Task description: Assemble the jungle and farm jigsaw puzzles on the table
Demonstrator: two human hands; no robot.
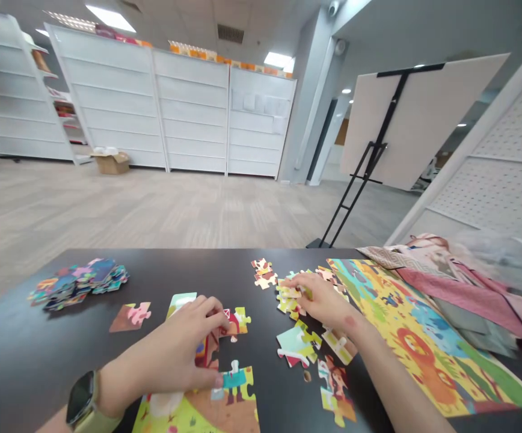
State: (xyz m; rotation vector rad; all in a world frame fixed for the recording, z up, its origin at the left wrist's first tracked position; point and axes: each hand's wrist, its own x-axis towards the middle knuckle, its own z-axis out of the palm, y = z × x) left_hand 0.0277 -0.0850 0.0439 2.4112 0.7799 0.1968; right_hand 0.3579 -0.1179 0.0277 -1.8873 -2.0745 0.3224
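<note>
Our L hand (186, 346) rests over the part-joined puzzle (198, 415), thumb and fingers well spread: fingertips at the far side by the barn pc (243, 320), thumb tip by the teal-clothed figure pc (238, 382). B/w those two pcs the puzzle's R edge has a notch, w/ dark table (198, 267) showing.

Our R hand (319, 294) is over at the loose pcs (285, 304), fingers bent and fairly narrow. A yellow-green bit shows by the fingers, but we can't tell if it's pinched or just lying under them; its long axis is hidden too.

Key relation, as we judge it: from the R hand the notch lies to the left and nearer our body, i.e. on a diagonal, and it opens toward the R hand's side. The L hand is the closer one, just beside it; the R hand is well apart. The puzzle's R edge runs approx. front to back (full outline's under the L hand, so no call on its long axis).

The blue-green pcs (296, 346) lie b/w puzzle and R forearm; the red-haired figure pcs (337, 391) are nearer us, long way approx. front to back. The lion sheet (423, 349) is out past the R forearm.
</note>
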